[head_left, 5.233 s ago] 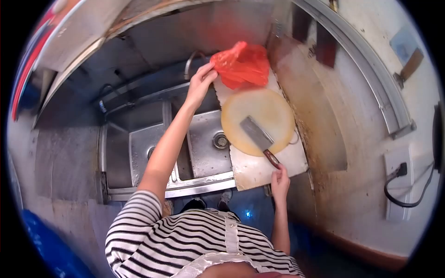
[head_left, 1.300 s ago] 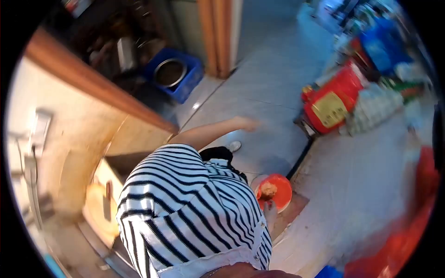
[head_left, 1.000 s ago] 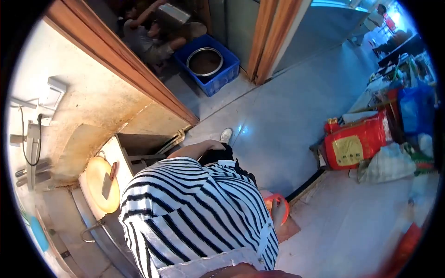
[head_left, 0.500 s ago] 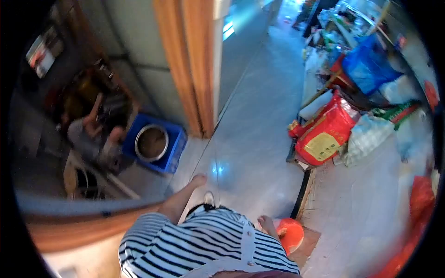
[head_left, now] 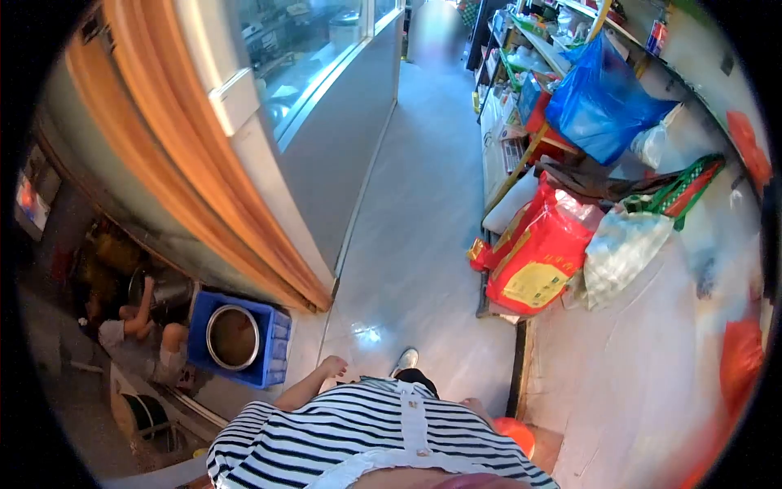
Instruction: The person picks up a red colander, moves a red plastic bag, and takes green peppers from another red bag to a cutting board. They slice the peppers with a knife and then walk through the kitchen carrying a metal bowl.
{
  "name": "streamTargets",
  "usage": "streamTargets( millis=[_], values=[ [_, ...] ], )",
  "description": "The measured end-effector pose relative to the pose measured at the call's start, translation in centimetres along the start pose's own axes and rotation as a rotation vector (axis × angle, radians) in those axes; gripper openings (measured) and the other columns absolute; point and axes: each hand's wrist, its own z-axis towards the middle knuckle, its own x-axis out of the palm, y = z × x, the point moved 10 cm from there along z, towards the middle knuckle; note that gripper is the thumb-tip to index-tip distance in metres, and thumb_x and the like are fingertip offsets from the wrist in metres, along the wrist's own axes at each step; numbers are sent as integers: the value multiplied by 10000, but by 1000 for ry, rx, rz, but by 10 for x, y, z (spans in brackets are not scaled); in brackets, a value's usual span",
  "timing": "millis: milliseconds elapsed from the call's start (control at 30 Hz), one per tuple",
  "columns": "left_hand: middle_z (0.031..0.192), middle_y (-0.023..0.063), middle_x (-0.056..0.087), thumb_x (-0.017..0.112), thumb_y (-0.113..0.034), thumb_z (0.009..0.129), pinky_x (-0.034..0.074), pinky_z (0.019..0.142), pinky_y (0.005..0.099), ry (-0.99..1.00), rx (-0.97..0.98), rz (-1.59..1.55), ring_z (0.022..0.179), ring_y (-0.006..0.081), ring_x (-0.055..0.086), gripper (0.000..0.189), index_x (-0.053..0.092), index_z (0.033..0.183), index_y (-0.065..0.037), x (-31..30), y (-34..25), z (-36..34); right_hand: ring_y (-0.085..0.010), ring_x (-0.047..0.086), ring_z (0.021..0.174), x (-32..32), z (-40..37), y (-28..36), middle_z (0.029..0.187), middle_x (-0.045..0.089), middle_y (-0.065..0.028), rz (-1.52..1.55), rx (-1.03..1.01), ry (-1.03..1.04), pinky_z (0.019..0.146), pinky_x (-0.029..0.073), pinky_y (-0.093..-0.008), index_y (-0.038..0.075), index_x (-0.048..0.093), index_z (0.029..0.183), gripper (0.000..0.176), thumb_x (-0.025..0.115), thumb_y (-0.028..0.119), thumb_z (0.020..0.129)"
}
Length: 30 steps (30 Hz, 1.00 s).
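Note:
My left hand point(head_left: 332, 367) hangs beside my striped shirt, over the floor, with its fingers loosely apart and nothing in it. My right hand point(head_left: 472, 405) is low at my right side, largely covered by the shirt. Against it is an orange-red bowl point(head_left: 519, 438), only partly visible; the hand appears closed on its near edge, though the grip itself is hidden. One light-coloured shoe point(head_left: 407, 359) shows ahead of my body on the tiles.
At left, a blue crate point(head_left: 277, 346) holds a round metal pot point(head_left: 232, 336), near a seated person point(head_left: 159, 334). A wooden door frame point(head_left: 195, 179) borders the passage. Right stand a red sack point(head_left: 529, 253), a pale bag point(head_left: 623, 248), a blue bag point(head_left: 599, 102) and crowded shelves point(head_left: 538, 45).
My view has swung left and up the passage, so the door frame and blue crate sit further left. My left hand is now closer to my body; the shirt covers more of my right hand.

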Motion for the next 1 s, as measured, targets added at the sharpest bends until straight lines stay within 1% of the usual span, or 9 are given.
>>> streamTargets(
  millis=[233,300,400,467,533,600,700,867,1000],
  values=[
    [704,59,597,476,-251,791,401,411,258,-276,30,-272,540,143,556,247,574,868,-37,-74,-110,54,-196,524,415,-157,179,133,593,554,-92,228,-278,-107,339,397,-320,58,519,699,168,474,194,786],
    [653,53,588,476,-247,790,398,403,254,-305,108,-303,522,135,549,239,585,810,-35,-90,-145,77,-187,523,455,-197,243,181,579,543,-108,-249,-631,-395,393,423,-326,29,530,706,197,470,207,763],
    [549,42,547,475,-228,787,390,396,257,-323,100,-342,465,125,510,241,588,693,-37,-103,-163,112,-231,553,549,-228,241,304,615,560,-127,-271,-677,-273,504,441,-362,12,547,721,240,450,231,745],
    [544,56,544,524,-228,736,419,450,280,-121,208,406,472,137,505,194,607,732,-52,-100,-148,183,-279,566,598,-239,268,347,676,586,-142,13,-500,-195,567,437,-396,14,558,718,258,434,239,740],
    [547,51,541,516,-242,740,412,446,281,6,224,564,474,136,500,203,599,723,-58,-101,-199,226,-305,567,654,-234,275,410,742,597,-158,-428,-791,-216,611,442,-408,19,570,737,259,418,228,745],
    [550,46,537,509,-256,745,405,443,282,104,203,490,475,134,496,212,592,715,-63,-106,-283,273,-312,565,704,-240,308,427,773,595,-160,-369,-704,-183,637,440,-407,25,569,762,256,407,223,758],
    [554,38,531,498,-277,752,394,437,283,270,181,448,477,132,489,227,580,703,-71,-84,-418,320,-314,561,761,-272,318,412,814,589,-163,-70,-584,-208,665,435,-409,29,567,785,253,396,214,773],
    [561,25,521,479,-312,764,377,428,284,462,226,699,480,128,477,256,561,682,-84,-40,-581,380,-298,558,794,-335,228,300,854,576,-170,226,-199,-721,675,426,-425,22,564,813,238,400,191,774],
    [567,15,513,464,-340,773,363,421,286,560,370,988,483,125,468,280,545,666,-95,5,-644,389,-317,556,799,-246,152,127,861,574,-191,467,265,-800,680,424,-433,17,567,832,239,431,198,756]
  ],
)
